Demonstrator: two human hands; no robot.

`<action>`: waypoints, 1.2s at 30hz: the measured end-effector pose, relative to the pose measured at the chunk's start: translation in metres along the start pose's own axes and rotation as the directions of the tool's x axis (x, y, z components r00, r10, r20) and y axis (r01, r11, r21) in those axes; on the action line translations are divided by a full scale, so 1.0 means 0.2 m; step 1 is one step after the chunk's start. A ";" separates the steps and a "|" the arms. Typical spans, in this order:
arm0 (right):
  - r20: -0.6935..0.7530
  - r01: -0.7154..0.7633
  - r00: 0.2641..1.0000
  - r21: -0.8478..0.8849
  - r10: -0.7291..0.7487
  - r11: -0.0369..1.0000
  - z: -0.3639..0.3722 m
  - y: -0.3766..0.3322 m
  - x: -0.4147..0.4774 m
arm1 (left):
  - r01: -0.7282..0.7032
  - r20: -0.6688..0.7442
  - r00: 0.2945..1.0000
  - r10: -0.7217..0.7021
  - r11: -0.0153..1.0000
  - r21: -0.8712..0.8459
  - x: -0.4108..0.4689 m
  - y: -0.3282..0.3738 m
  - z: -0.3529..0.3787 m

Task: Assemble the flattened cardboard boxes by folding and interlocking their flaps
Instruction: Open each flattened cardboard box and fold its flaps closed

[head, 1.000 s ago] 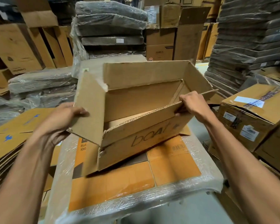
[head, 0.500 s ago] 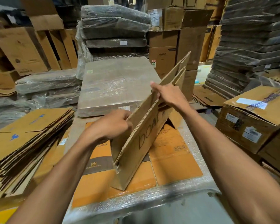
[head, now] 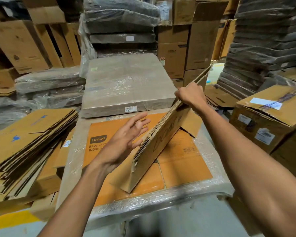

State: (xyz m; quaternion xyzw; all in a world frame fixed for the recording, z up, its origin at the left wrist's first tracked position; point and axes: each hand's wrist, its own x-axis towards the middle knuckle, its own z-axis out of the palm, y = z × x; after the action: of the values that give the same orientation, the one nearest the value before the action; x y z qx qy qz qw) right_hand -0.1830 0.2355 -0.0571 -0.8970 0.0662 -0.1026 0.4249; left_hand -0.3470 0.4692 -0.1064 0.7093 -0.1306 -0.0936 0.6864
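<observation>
Left hand point(head: 125, 142) opened beside flattened box point(head: 161, 147), right hand point(head: 190, 96) gripping top edge

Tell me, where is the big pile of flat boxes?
In the head view, the pile of flattened cardboard boxes sits on the left side, beside the wrapped orange LuvLap bundle and to the left of the left hand.

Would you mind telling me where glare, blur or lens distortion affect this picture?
Head view: glare streaks the wrapped bundle; the left hand and the print on the flattened box are blurred; the right hand gripping its top edge looks sharper; the wide lens bows the dark stack at right.
</observation>
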 end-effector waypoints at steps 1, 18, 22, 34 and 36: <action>-0.014 -0.016 1.000 -0.014 0.016 1.000 -0.04 0.01 0.02 | -0.031 0.020 0.999 0.030 0.998 0.047 -0.04 -0.07 0.00; 0.198 -0.243 0.969 0.870 0.148 0.430 0.03 0.27 -0.08 | -0.049 -0.473 0.815 0.334 0.854 0.517 0.23 -0.35 0.06; 0.423 -0.513 0.854 0.778 0.303 0.362 0.34 0.57 -0.33 | -0.120 -0.506 0.777 0.376 0.876 0.467 0.43 -0.07 0.09; 0.518 -0.500 0.806 0.855 0.287 -0.138 0.57 0.86 -0.30 | -0.240 -0.660 0.749 -0.054 0.906 -0.347 0.58 0.25 -0.06; 0.475 -0.439 0.828 0.880 0.297 -0.183 0.50 0.86 -0.30 | -0.216 -0.644 0.752 -0.141 0.870 -0.443 0.56 0.17 -0.13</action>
State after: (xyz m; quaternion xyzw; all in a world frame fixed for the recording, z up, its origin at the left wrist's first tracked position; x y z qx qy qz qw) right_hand -0.2223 0.2149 -0.2604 -0.2549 0.2071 0.0549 0.9429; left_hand -0.2354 0.4574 -0.0659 0.4949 0.1325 0.1460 0.8463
